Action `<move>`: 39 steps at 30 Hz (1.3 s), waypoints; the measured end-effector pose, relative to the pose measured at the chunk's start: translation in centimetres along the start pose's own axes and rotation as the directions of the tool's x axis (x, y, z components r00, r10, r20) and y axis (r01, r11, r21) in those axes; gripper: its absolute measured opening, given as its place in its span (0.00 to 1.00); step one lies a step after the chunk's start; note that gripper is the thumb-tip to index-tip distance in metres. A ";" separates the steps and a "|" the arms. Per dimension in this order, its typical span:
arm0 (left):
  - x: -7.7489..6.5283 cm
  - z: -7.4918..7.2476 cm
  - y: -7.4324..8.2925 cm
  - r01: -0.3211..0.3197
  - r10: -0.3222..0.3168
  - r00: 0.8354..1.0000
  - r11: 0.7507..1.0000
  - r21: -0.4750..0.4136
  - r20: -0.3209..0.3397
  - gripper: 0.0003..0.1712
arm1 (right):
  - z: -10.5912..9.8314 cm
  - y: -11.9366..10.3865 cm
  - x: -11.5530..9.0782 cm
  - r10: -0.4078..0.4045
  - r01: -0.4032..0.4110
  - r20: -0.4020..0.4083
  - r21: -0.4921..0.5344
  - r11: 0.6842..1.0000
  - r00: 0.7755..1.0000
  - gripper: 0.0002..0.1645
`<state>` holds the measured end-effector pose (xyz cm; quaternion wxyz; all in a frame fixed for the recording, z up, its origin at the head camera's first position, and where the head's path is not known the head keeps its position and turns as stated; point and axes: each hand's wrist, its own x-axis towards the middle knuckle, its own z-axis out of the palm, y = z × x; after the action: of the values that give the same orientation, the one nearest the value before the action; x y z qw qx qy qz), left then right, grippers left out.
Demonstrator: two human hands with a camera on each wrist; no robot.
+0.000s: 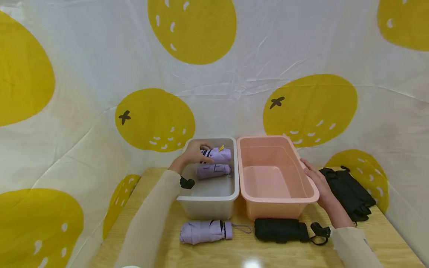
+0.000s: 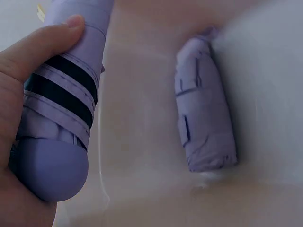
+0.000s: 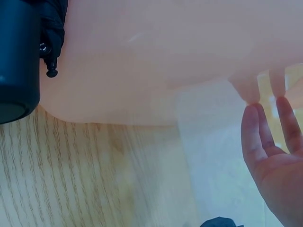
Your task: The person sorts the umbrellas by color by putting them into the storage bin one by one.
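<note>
My left hand [image 1: 195, 152] grips a folded lilac umbrella [image 1: 221, 155] with black stripes, inside the grey bin [image 1: 208, 200]. In the left wrist view, the thumb lies across its fabric and its rounded end [image 2: 54, 165] sits by the palm. A second folded lilac umbrella [image 2: 206, 113] lies on the bin's floor beside it. Over at the pink bin [image 1: 268, 200], my right hand [image 1: 318, 180] is at the outer right side, near the rim. Its fingers are extended, with fingertips [image 3: 251, 113] against the pink wall, as the right wrist view shows.
In front of the bins lie another folded lilac umbrella [image 1: 202, 232] with a wrist loop and a folded black umbrella [image 1: 279, 230]. A loosely bundled black umbrella [image 1: 348, 191] lies right of the pink bin. A fruit-patterned cloth [image 1: 214, 82] hangs behind the wooden table [image 1: 201, 257].
</note>
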<state>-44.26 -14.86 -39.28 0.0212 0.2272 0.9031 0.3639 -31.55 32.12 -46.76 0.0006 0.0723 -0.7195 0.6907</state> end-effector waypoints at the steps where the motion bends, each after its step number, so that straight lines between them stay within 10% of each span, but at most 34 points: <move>1: 0.0 0.2 -0.1 0.005 -0.005 1.000 1.000 0.015 0.008 0.27 | 0.0 0.0 0.0 0.000 0.000 -0.001 0.003 1.000 1.000 0.35; 28: 1.1 4.3 -3.0 0.182 -0.184 0.978 0.983 0.027 0.095 0.29 | 0.1 -0.2 0.2 0.011 -0.011 -0.003 -0.015 1.000 1.000 0.36; 39: 1.5 5.7 -4.4 0.158 -0.170 0.977 0.982 0.101 0.130 0.25 | 0.0 -0.4 0.3 0.008 -0.008 0.003 0.022 1.000 1.000 0.36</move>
<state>-46.18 -13.29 -46.26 0.1035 0.1771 0.9305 0.3034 -31.77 32.11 -46.30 -0.0042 0.0705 -0.7123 0.6983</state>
